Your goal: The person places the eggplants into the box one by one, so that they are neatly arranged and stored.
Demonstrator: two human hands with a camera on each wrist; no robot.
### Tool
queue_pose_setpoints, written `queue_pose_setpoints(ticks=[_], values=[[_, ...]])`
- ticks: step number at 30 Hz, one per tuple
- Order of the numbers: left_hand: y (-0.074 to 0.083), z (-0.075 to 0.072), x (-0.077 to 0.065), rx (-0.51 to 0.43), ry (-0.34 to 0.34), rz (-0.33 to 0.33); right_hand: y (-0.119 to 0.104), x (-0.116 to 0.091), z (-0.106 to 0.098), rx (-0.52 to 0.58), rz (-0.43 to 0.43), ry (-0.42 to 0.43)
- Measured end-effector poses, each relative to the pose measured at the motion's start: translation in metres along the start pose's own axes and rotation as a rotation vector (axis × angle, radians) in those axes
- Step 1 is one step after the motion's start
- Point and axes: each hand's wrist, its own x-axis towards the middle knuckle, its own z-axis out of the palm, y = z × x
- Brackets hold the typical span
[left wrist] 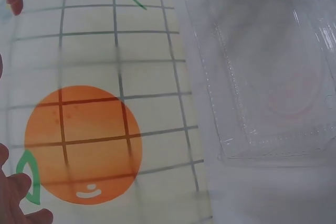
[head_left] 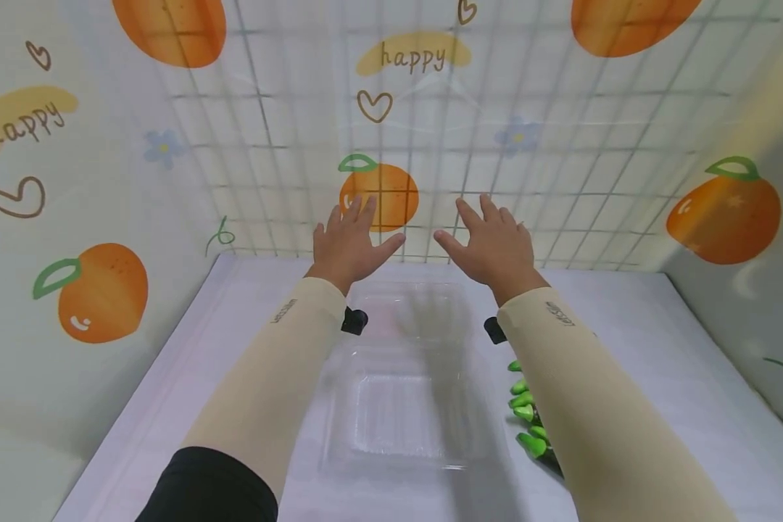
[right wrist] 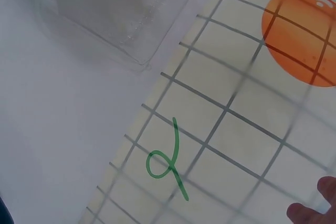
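Observation:
Both hands hover above the far part of the white table, fingers spread and nothing held. My left hand [head_left: 346, 245] is over the far left corner of a clear plastic container [head_left: 404, 467]; its fingertips [left wrist: 21, 184] show at the left edge of the left wrist view. My right hand [head_left: 494, 246] mirrors it on the other side, with two fingertips [right wrist: 304, 213] in the lower right corner of the right wrist view. The container looks like an opened clamshell box, with nothing visible inside. Beside it, partly hidden under the right forearm, lie several dark things with bright green ends [head_left: 531, 442], their kind unclear.
A white table [head_left: 646, 377] lies between printed panels. The back panel [head_left: 561, 159] carries a grid, oranges and the word happy. Side panels [head_left: 13, 290] rise at left and right. The right arm casts a shadow across the container.

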Motion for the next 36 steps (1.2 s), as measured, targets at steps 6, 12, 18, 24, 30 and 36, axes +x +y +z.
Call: queue_pose_setpoints(ticks=[6, 12, 18, 24, 30, 36], values=[[-0.005, -0.005, -0.010, -0.072, 0.022, 0.007, 0.005, -0.005, 0.003, 0.014, -0.012, 0.010], [-0.012, -0.003, -0.018, -0.155, 0.072, -0.009, 0.019, -0.013, 0.005, 0.026, -0.025, 0.012], [-0.023, 0.000, -0.024, -0.218, 0.053, -0.045, 0.030, -0.022, 0.003, 0.051, -0.035, 0.008], [-0.032, -0.002, -0.030, -0.290, 0.056, -0.091, 0.035, -0.030, -0.002, 0.065, -0.031, 0.006], [-0.034, -0.004, -0.035, -0.319, 0.046, -0.078, 0.047, -0.039, 0.001, 0.110, 0.001, 0.000], [-0.034, 0.002, -0.040, -0.323, 0.030, -0.083, 0.058, -0.047, 0.007, 0.107, 0.018, 0.005]])
